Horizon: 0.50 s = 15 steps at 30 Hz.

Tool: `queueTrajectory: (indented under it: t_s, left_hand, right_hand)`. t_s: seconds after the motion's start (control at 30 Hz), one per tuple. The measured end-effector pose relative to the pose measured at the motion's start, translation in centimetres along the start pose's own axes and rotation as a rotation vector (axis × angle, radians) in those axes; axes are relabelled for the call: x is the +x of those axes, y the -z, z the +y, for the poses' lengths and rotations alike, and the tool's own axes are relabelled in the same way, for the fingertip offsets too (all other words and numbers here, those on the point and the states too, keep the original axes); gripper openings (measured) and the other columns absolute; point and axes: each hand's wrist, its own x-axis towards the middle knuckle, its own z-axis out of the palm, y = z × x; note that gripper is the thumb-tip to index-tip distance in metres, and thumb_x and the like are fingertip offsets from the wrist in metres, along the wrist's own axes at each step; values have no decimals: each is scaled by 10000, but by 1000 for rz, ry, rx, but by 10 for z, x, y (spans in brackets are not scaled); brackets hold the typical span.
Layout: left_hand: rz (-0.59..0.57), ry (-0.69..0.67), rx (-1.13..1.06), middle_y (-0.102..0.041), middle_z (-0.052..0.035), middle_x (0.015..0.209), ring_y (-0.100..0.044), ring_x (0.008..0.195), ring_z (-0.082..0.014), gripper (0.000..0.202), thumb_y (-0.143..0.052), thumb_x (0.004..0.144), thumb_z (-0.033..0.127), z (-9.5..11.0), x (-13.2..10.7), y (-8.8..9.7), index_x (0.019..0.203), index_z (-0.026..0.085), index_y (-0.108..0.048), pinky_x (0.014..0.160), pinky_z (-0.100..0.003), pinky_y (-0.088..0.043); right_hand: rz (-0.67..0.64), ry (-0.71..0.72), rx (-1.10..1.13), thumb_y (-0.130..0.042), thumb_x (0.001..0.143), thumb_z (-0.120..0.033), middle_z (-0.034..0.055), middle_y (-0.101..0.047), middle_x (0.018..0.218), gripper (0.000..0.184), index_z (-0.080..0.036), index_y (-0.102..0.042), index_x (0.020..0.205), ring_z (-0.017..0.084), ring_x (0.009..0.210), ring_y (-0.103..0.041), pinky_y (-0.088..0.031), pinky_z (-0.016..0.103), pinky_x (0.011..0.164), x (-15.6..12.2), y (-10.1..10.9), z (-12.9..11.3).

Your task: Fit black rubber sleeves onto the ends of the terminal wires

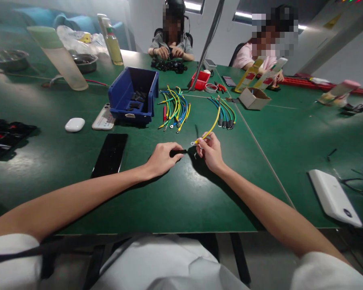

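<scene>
My left hand (161, 159) rests low over the green table (181, 201), fingers pinched on a short black sleeve (178, 152). Just to its right, my right hand (210, 151) pinches a yellow wire (213, 125) near its metal ring end (193, 142). The wire runs up and right toward a small bundle of blue, green and yellow wires with black ends (225, 114). A larger loose pile of coloured wires (174, 108) lies beyond my hands. The sleeve tip and the wire end are a short gap apart.
A blue bin (134, 94) holding black parts stands left of the wire pile. Nearby lie a black phone (110, 155), a second phone (103, 117) and a white case (74, 124). A white power bank (334, 197) lies right. A small cardboard box (254, 98) and two seated people are beyond.
</scene>
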Motion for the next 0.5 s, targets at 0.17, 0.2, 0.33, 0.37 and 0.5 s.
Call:
queueTrajectory:
  t_s: [0.17,0.2,0.33,0.37,0.5]
  left_hand:
    - [2,27,17,-739,-22,892,-658,782,-158,102,-680,804,203,3,1,0,896,182,-719,810,-299,-515]
    - [0,28,23,-738,-20,890,-656,779,-157,103,-678,805,203,3,2,0,897,184,-721,806,-295,-512]
    - [-5,28,41,-738,-12,879,-649,765,-148,104,-662,818,207,4,1,0,898,187,-726,771,-271,-499]
    - [-6,29,42,-737,-9,873,-647,755,-144,105,-660,821,213,4,1,-1,898,189,-728,755,-264,-496]
    - [-8,27,55,-736,-6,863,-640,733,-139,114,-659,827,236,4,1,-1,902,190,-732,720,-251,-490]
  right_hand:
    - [12,25,-36,-703,786,-469,-82,-510,651,391,-246,-396,880,51,412,-445,-295,184,361,-7,2,-6]
    - [17,27,-35,-703,788,-464,-82,-507,648,386,-245,-399,880,51,412,-448,-295,186,364,-8,2,-7]
    - [7,49,-9,-693,807,-424,-80,-512,646,344,-241,-413,884,51,423,-463,-293,187,373,-13,-1,-8]
    - [1,60,-1,-688,814,-411,-80,-513,644,328,-238,-417,881,51,425,-465,-294,187,376,-14,-1,-7]
    - [-4,83,4,-679,824,-380,-74,-525,658,295,-232,-427,866,51,442,-475,-333,193,403,-16,-3,-6]
